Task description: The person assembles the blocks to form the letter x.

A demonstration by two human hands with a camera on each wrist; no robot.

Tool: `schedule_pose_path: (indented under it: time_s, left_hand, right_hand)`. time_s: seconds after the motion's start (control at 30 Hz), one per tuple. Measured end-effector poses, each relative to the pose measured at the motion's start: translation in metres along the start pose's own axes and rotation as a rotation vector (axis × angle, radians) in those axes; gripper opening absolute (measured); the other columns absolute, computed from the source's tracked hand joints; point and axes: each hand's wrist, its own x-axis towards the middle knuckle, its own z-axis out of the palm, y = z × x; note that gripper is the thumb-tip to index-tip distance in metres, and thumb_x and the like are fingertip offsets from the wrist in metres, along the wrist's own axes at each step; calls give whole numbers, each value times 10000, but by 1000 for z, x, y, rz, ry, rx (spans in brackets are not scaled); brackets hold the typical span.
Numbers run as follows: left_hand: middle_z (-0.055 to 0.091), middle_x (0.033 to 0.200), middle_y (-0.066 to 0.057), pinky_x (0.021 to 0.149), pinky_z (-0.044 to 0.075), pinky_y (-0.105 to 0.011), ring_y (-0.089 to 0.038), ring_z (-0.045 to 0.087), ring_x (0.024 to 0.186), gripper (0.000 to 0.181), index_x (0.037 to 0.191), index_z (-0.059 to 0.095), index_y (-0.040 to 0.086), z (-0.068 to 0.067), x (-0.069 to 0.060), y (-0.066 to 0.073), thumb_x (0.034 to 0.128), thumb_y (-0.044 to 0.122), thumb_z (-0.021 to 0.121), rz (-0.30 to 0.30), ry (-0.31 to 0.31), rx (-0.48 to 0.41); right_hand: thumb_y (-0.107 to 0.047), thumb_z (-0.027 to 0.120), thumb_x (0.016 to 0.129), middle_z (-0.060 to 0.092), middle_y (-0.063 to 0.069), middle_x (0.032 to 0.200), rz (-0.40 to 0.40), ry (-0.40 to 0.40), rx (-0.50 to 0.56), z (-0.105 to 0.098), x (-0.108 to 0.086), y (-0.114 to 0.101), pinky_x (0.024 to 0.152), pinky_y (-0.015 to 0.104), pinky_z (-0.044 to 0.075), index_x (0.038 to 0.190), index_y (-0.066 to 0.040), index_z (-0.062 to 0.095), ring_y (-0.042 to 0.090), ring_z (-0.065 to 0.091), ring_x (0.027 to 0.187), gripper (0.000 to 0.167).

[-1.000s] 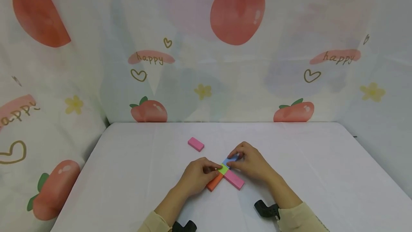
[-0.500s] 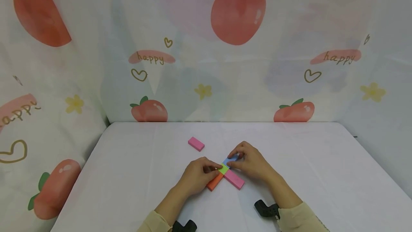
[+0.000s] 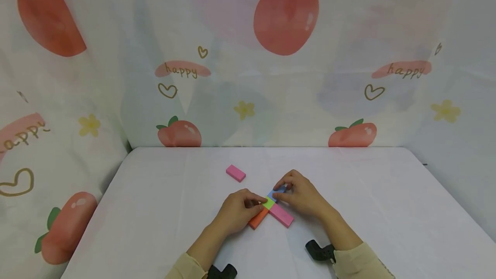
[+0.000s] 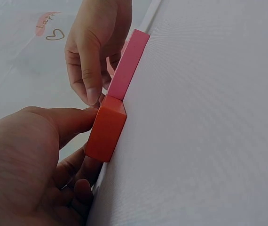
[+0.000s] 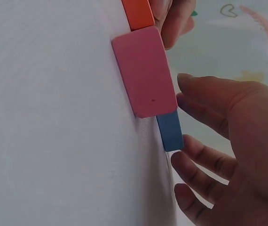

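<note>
Four-colour work lies mid-table in the head view: a green block point(image 3: 269, 203) sits at the joint of an orange block point(image 3: 258, 219), a pink block point(image 3: 281, 215) and a blue block point(image 3: 277, 193). My left hand point(image 3: 241, 211) holds the green block, index fingertip and thumb at its left side; the thumb also lies by the orange block point(image 4: 107, 128) in the left wrist view. With thumb and fingers, my right hand point(image 3: 301, 191) pinches the blue block, which its fingers partly hide. The pink block point(image 5: 145, 73) stands nearest the right wrist camera.
A second pink block point(image 3: 236, 173) lies apart, farther back on the white table point(image 3: 174, 184). Behind the table hangs a fruit-patterned cloth point(image 3: 228, 94). Black wrist mounts point(image 3: 320, 251) sit close to the sleeves.
</note>
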Motion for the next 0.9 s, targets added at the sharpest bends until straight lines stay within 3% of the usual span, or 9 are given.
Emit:
schedule_pose_path:
  time_s: [0.9]
  left_hand:
    - [643, 877, 135, 655, 430, -246, -59, 540, 740, 154, 1076, 819, 303, 1, 3, 0, 934, 272, 767, 13, 4, 1]
  right_hand:
    - [-294, 788, 918, 609, -25, 1084, -9, 24, -137, -2, -2, -14, 923, 436, 489, 954, -241, 787, 201, 560, 1068, 64]
